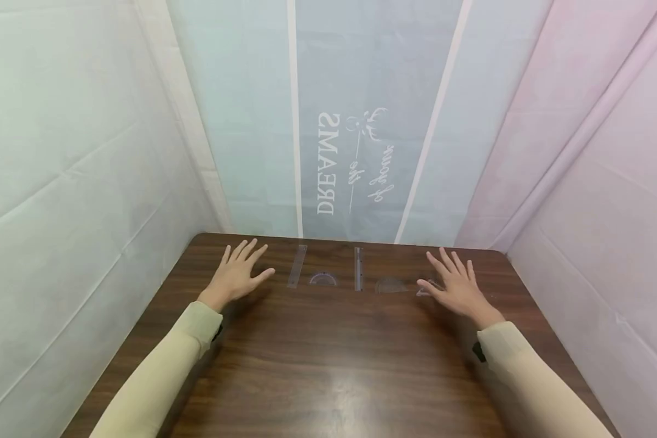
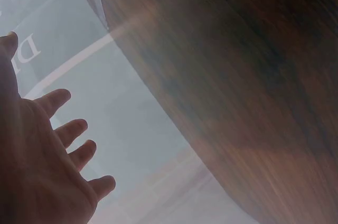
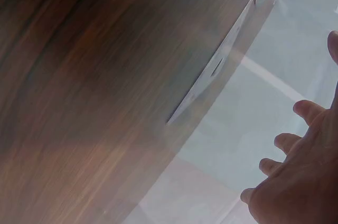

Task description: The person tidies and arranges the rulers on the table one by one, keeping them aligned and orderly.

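My left hand [image 1: 233,281] is held over the far left of the table with fingers spread, holding nothing. Just right of it lies a clear ruler [image 1: 297,266], then a small protractor [image 1: 323,279] with purplish markings. A second clear ruler [image 1: 358,269] lies mid-row, beside a fainter clear protractor [image 1: 390,285]. At the row's right end, a clear set square [image 1: 423,292] is partly hidden by my right hand [image 1: 458,292], whose fingers are also spread and grip nothing. In the right wrist view the set square [image 3: 211,71] appears flat on the wood, with a slot in it.
The brown wood-grain table [image 1: 328,347] has rounded far corners. Behind its far edge hangs a striped cloth [image 1: 372,73] with mirrored lettering. Pale cloth walls [image 1: 60,182] stand close on the left and right sides.
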`<state>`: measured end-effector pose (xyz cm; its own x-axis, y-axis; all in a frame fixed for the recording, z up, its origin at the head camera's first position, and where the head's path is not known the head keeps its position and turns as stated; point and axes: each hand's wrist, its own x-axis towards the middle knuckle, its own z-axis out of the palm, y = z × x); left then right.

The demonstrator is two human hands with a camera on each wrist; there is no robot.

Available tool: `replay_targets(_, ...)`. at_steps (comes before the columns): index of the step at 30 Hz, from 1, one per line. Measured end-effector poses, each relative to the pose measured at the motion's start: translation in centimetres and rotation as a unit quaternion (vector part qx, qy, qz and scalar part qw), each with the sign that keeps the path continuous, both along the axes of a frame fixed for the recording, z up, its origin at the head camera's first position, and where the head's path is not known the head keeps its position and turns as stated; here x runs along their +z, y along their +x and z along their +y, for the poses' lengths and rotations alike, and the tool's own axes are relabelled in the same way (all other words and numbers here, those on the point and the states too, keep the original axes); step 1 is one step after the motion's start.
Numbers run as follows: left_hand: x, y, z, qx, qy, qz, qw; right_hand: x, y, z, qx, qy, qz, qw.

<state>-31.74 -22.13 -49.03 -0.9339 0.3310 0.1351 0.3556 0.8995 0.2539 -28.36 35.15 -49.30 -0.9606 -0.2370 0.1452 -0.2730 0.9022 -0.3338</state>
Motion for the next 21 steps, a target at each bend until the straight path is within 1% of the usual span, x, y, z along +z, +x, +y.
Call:
replay_targets(5, 0.1, -0.3, 0.4, -0.004, -0.001, 0.007, 1.0000, -0.2, -0.5, -1.9, 0.015, 0.006, -0.001, 0.9999)
replay_targets(10, 0.1, -0.5, 1.0, -0.008, -0.003, 0.010, 0.9999, -0.3, -0.9, -4.2, 0.029, 0.009, 0.012, 0.9995)
replay_targets(14, 0.2, -0.6, 1.4, -0.009, -0.005, 0.009, 0.9999, -0.4, -1.2, -5.8, 0.040, 0.011, 0.014, 0.9990)
replay_targets(21, -0.2, -1.1, 1.7, -0.012, -0.013, 0.016, 0.9997, -0.7, -1.7, -8.4, 0.052, 0.024, 0.010, 0.9983)
